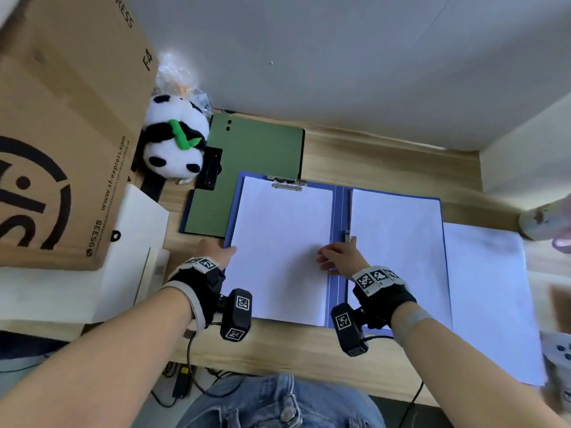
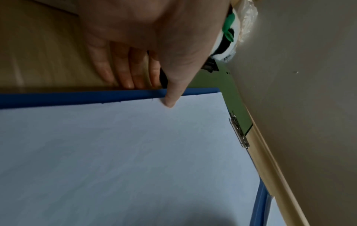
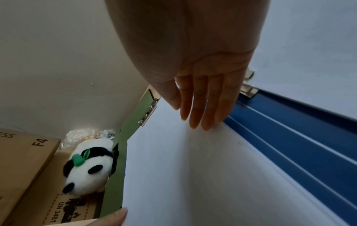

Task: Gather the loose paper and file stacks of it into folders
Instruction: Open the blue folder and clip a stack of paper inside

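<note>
A blue folder (image 1: 340,211) lies open on the wooden desk (image 1: 386,156). A white paper stack (image 1: 278,242) covers its left half under a metal top clip (image 1: 287,182); another stack (image 1: 398,248) fills the right half. More loose paper (image 1: 488,298) lies right of the folder. My left hand (image 1: 216,250) is at the folder's left edge, thumb (image 2: 171,100) on the paper's border, straight fingers (image 2: 123,73) beside the blue rim. My right hand (image 1: 336,254) rests flat, with straight fingers (image 3: 201,110), on the left stack's right edge by the spine (image 3: 289,137).
A closed green folder (image 1: 256,162) lies behind the blue one. A panda plush (image 1: 176,143) and a large cardboard box (image 1: 61,134) crowd the left, with a white box (image 1: 136,242) in front. A side clip (image 1: 349,237) stands at the spine. A wall rises close behind.
</note>
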